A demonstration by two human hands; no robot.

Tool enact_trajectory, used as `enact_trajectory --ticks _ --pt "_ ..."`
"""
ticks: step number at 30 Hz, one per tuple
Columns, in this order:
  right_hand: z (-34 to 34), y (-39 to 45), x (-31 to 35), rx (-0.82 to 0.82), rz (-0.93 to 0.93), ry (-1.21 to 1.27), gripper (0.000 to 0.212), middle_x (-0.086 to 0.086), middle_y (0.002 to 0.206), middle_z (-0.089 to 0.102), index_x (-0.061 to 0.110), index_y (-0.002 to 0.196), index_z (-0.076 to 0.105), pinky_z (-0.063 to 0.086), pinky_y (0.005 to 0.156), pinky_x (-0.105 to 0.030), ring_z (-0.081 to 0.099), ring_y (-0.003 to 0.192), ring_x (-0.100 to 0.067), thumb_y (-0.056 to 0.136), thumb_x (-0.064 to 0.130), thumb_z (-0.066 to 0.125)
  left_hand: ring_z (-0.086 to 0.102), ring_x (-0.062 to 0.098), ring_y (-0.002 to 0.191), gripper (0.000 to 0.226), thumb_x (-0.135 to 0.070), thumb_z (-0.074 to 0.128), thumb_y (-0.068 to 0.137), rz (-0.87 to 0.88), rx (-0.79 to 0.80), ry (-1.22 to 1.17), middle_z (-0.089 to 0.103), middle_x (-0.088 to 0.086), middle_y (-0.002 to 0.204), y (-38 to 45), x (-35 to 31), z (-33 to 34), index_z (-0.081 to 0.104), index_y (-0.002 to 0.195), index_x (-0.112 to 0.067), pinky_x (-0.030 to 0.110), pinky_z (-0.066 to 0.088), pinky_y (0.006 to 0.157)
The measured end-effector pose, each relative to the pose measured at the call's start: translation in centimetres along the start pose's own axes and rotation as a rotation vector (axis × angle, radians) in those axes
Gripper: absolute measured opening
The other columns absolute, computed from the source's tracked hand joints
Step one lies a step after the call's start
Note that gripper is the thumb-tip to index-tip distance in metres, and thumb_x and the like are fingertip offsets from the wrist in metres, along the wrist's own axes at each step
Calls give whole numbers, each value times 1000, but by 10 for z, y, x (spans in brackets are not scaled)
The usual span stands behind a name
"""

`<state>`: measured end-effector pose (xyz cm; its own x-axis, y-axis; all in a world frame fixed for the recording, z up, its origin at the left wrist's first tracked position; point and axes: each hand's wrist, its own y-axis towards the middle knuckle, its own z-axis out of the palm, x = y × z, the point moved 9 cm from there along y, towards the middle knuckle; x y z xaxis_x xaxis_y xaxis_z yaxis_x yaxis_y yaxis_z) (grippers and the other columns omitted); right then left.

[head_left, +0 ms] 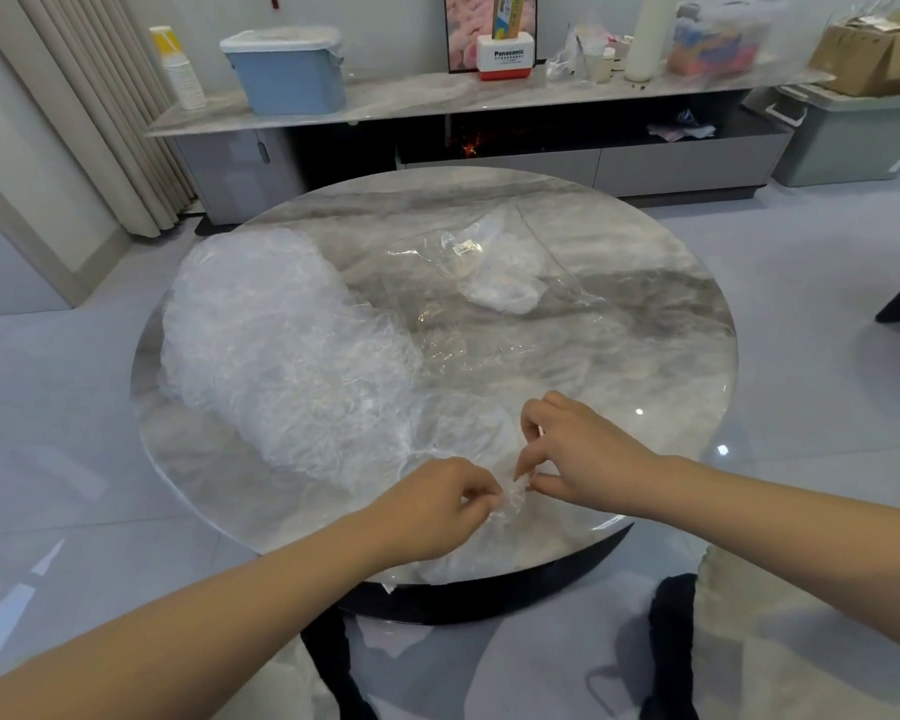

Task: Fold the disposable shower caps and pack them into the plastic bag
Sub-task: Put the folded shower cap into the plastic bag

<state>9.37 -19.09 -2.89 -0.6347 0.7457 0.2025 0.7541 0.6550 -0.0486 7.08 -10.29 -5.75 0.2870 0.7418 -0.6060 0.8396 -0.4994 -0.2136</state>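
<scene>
Shower caps (281, 345) piled loose on left of round marble table (671, 324). Near front edge, left hand (437, 504) and right hand (575, 454) both pinch one crumpled cap (513, 493) between fingertips. Plastic bag (489, 272) lies flat center-back (white wad inside, contents unclear).

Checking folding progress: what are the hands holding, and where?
Both hands, left hand and right hand, pinch one shower cap at its gathered near edge.

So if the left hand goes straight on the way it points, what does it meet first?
Probably the right hand. The left hand points right across the cap that both pinch, with only that bit of film between them. Depth is hard to judge.
</scene>
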Motion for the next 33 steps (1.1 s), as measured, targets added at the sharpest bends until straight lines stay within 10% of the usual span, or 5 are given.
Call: enact_trajectory --ticks 9,16,25,29,33 --pt "15 -19 -28 122 196 133 25 11 85 36 19 100 71 33 74 -19 37 87 -6 93 36 54 31 2 134 81 -69 52 80 -69 361 43 29 -21 143 -23 18 19 27 146 -31 23 27 109" --pt "17 -22 -32 239 251 386 23 11 88 46 24 86 76 37 68 -11 46 77 -1 93 34 56 25 -1 137 77 -42 62 89 -1 324 106 22 -16 153 -24 21 19 18 150 -26 7 18 102" --pt "26 -26 -43 242 351 539 34 14 82 67 -4 89 67 38 68 -5 57 70 -11 93 28 56 64 0 94 25 -31 49 97 -290 6 -435 71 -11 101 -14 55 -19 73 99 -23 18 45 90" --pt "32 -25 -53 144 460 710 22 0 92 73 7 80 61 48 82 -35 64 85 -22 91 25 57 58 3 60 32 -28 50 97 -455 -54 -490 66 -12 59 -17 75 -20 73 80 -14 16 47 64" --pt "42 -24 -51 177 506 724 20 1 77 73 12 81 54 46 59 -19 59 61 -10 95 26 53 46 9 50 44 -27 49 97 -481 -91 -379 49 -9 46 -14 84 -19 54 55 -16 20 40 59"
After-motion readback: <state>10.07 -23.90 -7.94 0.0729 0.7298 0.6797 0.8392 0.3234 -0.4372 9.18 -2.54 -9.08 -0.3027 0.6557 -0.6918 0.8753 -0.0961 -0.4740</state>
